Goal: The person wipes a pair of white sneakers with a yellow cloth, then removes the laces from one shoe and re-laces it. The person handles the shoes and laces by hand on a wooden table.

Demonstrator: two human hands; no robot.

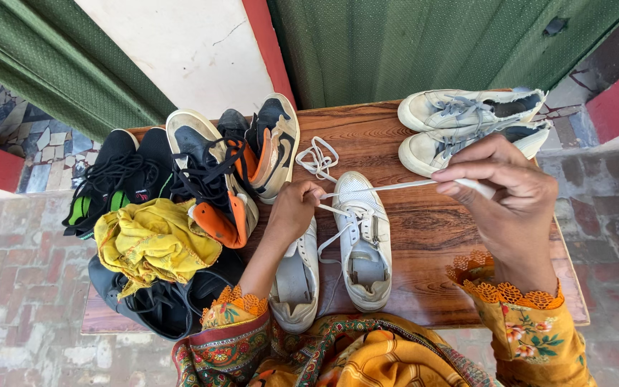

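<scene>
White sneaker [364, 240] is lying at table [424, 287] centre, toe toward 12 o'clock, its mate [296, 279] touching it at 9 o'clock; left hand [294, 209] is pinching the lace [395, 186] at the eyelets, and right hand [506, 190], at 3 o'clock, is gripping the lace's far end, holding it taut. Grey sneakers [467, 125] are resting as a pair at 1 o'clock, while a spare lace [318, 159] is lying coiled at 12 o'clock. At 9 o'clock, a yellow cloth [152, 244] is covering black shoes [120, 179], beside orange-and-black high-tops [231, 172].
</scene>
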